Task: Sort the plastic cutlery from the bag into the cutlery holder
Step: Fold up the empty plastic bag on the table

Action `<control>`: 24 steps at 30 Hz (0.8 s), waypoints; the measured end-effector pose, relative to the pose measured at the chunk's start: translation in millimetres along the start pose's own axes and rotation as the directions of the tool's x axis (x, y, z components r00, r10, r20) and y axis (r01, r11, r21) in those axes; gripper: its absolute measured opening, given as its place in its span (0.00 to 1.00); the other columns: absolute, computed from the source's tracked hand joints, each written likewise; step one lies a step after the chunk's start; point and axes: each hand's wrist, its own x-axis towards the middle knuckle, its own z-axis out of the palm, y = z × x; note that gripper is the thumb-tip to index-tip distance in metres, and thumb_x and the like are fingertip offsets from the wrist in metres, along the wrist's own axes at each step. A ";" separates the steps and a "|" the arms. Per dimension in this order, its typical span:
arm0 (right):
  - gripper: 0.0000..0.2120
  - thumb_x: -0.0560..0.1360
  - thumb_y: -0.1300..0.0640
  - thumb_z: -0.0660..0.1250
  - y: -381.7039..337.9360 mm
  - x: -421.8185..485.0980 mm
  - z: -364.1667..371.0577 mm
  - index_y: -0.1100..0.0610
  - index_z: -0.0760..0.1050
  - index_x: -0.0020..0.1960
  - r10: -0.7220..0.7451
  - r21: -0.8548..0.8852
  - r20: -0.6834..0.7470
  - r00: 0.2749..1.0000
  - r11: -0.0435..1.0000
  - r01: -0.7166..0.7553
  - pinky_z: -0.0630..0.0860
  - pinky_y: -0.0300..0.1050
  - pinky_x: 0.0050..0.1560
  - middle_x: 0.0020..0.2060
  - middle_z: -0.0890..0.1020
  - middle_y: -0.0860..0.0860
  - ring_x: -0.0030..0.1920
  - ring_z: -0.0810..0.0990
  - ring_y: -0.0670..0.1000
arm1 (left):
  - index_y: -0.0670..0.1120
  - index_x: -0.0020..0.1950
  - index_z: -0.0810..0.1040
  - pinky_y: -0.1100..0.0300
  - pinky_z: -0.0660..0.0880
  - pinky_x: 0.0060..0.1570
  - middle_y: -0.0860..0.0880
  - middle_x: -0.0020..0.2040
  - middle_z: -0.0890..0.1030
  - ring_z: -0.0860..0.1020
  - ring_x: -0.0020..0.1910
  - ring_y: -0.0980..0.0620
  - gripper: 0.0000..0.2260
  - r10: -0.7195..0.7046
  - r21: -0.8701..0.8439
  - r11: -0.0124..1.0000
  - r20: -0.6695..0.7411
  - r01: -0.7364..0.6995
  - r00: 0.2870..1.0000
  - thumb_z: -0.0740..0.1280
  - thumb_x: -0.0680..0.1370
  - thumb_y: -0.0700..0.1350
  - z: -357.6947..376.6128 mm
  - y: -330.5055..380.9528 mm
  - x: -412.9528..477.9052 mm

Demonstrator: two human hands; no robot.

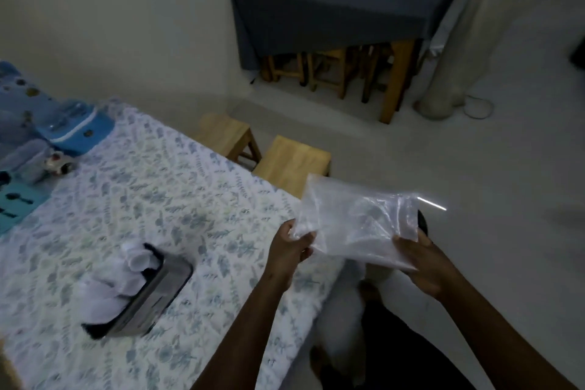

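A clear plastic bag (354, 222) is held up in the air just past the table's right edge. My left hand (289, 248) pinches its lower left corner and my right hand (424, 260) grips its right side. The bag looks limp and I cannot make out any cutlery inside it. On the floral tablecloth (190, 187) stands a dark cutlery holder (158, 294) lying at an angle, with white plastic cutlery (117, 282) sticking out of its left side.
Blue pouches and small items (63, 133) lie at the table's far left. Two wooden stools (294, 158) stand beyond the table edge. A dark-clothed table (332, 6) with stools beneath is at the back, and a person's legs (456, 51) stand beside it.
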 end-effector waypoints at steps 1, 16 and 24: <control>0.19 0.77 0.66 0.61 -6.2 3.6 -11.0 0.50 0.72 0.64 -0.014 0.011 -0.022 1.000 1.000 0.015 0.82 0.51 0.50 0.57 0.81 0.56 0.56 0.81 0.58 | 0.50 0.58 0.75 0.59 0.79 0.44 0.46 0.54 0.81 0.81 0.48 0.49 0.14 0.025 0.076 0.997 0.026 -0.027 0.999 0.72 0.74 0.40 14.4 5.0 12.7; 0.27 0.74 0.62 0.69 -13.5 188.7 -164.4 0.57 0.63 0.70 0.026 -0.325 -0.542 0.840 0.915 -0.238 0.76 0.48 0.44 0.52 0.75 0.57 0.48 0.76 0.55 | 0.41 0.65 0.73 0.59 0.72 0.59 0.45 0.59 0.78 0.76 0.59 0.47 0.21 -0.025 0.789 0.610 0.115 -0.076 0.993 0.72 0.73 0.38 189.9 -82.0 266.1; 0.12 0.73 0.67 0.65 47.1 293.8 -229.6 0.60 0.76 0.56 0.028 -0.591 -0.489 0.872 0.724 -0.355 0.69 0.41 0.47 0.54 0.79 0.60 0.49 0.76 0.54 | 0.38 0.63 0.75 0.67 0.64 0.59 0.40 0.62 0.76 0.74 0.63 0.45 0.18 -0.291 0.933 0.359 0.135 -0.023 0.947 0.70 0.75 0.40 203.2 -186.5 370.1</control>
